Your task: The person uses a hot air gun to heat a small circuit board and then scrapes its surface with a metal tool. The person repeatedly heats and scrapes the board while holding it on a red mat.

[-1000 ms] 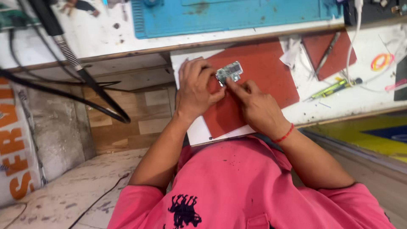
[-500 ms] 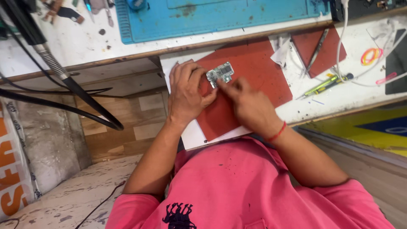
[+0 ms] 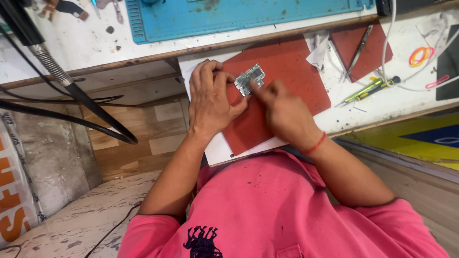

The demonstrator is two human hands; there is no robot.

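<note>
Left hand (image 3: pixel 210 102) pinches circuit board (image 3: pixel 250 79), long axis tilted up-right; right hand (image 3: pixel 282 112) fingertip presses it

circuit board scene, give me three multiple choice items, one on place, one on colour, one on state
1. Where does the circuit board lie?
A. on the red mat
B. on the blue mat
C. on the floor

2. What colour is the wrist band?
A. green
B. red
C. white

3. What is the left hand doing?
A. hanging free
B. holding tweezers
C. touching the board's edge

Answers: 1 A, red mat lies under it; 2 B, red thread at the right hand wrist; 3 C, fingertips meet its left edge.
</note>
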